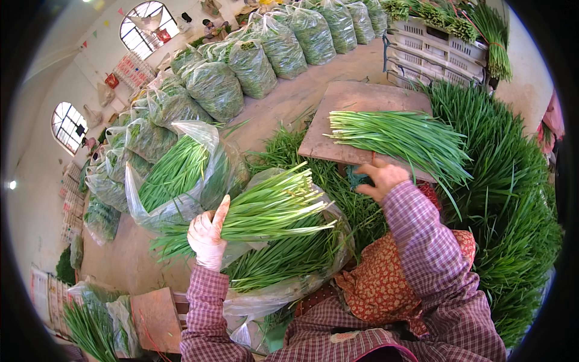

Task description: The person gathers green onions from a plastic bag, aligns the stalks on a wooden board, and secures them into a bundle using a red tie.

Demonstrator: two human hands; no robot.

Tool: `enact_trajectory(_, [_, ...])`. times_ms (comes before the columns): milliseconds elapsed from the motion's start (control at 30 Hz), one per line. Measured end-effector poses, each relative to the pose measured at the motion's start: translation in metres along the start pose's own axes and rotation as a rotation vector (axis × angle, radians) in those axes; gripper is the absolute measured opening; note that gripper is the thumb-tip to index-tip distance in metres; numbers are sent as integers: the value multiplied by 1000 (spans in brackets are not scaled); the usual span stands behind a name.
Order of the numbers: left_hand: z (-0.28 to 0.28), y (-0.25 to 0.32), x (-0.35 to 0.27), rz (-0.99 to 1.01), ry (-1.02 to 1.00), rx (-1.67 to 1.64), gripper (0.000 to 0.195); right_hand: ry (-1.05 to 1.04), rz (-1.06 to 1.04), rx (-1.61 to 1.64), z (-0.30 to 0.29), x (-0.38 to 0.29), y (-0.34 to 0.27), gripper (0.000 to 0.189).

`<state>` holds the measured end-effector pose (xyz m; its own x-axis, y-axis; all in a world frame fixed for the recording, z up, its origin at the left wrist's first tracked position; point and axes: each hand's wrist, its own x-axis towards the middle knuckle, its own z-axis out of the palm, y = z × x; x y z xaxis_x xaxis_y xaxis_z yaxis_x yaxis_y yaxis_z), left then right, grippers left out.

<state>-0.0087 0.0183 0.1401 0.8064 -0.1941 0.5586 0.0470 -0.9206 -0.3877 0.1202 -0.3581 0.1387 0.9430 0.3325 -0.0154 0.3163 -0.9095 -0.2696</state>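
My left hand [209, 233], in a pale thin glove, grips a bunch of garlic chives [271, 210], its white stem ends pointing right. The bunch is above an open clear plastic bag [271, 296] that holds more chives [280, 262]. My right hand [382, 178] has its fingers apart and holds nothing; it is by the near edge of a low wooden board [380, 95]. On the board lies another pile of chives [398, 131], stem ends to the left, leaves hanging over the right edge.
A large heap of chives [511, 226] fills the right side. Stacked white plastic crates [434, 54] stand beyond the board. Another open bag of chives [174, 172] stands left; filled bags [217, 88] line the floor behind it. Loose leaves [312, 176] lie below the board. A person [212, 29] sits far back.
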Motion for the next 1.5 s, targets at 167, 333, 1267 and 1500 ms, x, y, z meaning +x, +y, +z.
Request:
enact_trajectory(167, [-4,15,11,81,121,20,83,205,-370,290,14,2,-66,42])
enact_trajectory(333, [-10,25,17,130,171,-2,77,398,-465,438,33,6,-92,32])
enact_trajectory(1267, [0,-15,-28,-78,103,-7,68,143,196,-158,38,21,54,17])
enact_trajectory(1500, [-16,-15,-24,-81,107,20,63,260,-197,82,10,-6,-28,32])
